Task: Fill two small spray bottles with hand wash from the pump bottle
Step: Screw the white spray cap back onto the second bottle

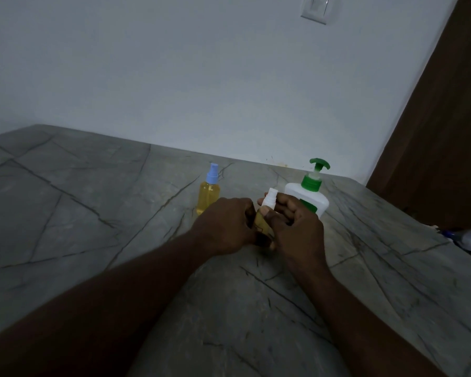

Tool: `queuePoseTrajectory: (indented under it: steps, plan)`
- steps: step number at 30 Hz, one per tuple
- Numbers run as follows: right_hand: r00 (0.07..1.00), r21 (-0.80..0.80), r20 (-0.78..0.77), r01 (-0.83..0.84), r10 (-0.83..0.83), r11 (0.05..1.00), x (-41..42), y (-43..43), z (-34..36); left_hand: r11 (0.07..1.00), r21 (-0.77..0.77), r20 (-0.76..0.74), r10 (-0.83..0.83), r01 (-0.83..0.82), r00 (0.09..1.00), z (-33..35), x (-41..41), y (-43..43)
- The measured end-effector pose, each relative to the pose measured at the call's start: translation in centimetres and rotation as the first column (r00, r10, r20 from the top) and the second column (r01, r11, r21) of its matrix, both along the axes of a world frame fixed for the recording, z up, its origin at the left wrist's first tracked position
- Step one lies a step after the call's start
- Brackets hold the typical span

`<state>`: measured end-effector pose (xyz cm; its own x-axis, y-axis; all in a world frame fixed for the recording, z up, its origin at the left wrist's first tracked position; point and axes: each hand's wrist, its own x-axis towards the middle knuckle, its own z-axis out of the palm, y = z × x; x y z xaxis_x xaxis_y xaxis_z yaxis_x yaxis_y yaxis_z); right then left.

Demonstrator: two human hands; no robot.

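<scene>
A small spray bottle with a white spray top (264, 217) and yellow liquid stands on the grey marbled counter (93, 213). My left hand (226, 227) grips its body. My right hand (294, 221) pinches the white top between thumb and fingers. A second small spray bottle (208, 194) with a light blue top, full of yellow liquid, stands alone just behind and to the left. The white pump bottle (309, 195) with a green pump head stands upright right behind my right hand.
The counter meets a pale wall at the back. A dark wooden door or panel (446, 131) rises at the right. A blue and clear plastic object (468, 239) lies past the counter's right edge.
</scene>
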<state>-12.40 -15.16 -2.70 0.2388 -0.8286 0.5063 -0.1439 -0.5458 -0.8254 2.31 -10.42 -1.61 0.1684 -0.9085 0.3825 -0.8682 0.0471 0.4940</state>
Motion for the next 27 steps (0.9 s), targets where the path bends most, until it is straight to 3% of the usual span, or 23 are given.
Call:
queuePoseTrajectory:
  steps: [6,12,21,27]
  plan:
    - [0.998,-0.007,-0.059,-0.022,0.021,1.000,0.8,0.4,0.6,0.997,0.063,0.071,0.028,-0.033,0.997,0.2,2.8,2.6]
    - [0.996,0.026,-0.063,-0.059,0.061,0.998,1.0,1.3,0.3,0.948,-0.060,0.236,0.319,-0.313,0.918,0.6,8.7,5.4]
    - [0.944,-0.037,-0.329,-0.037,0.022,0.999,3.0,0.6,0.8,0.920,-0.017,0.079,0.392,-0.391,0.917,0.2,8.0,3.2]
    - [0.917,-0.063,-0.399,-0.030,0.002,0.998,5.8,-0.3,1.5,0.924,-0.064,0.002,0.377,-0.377,0.926,-0.5,7.5,2.2]
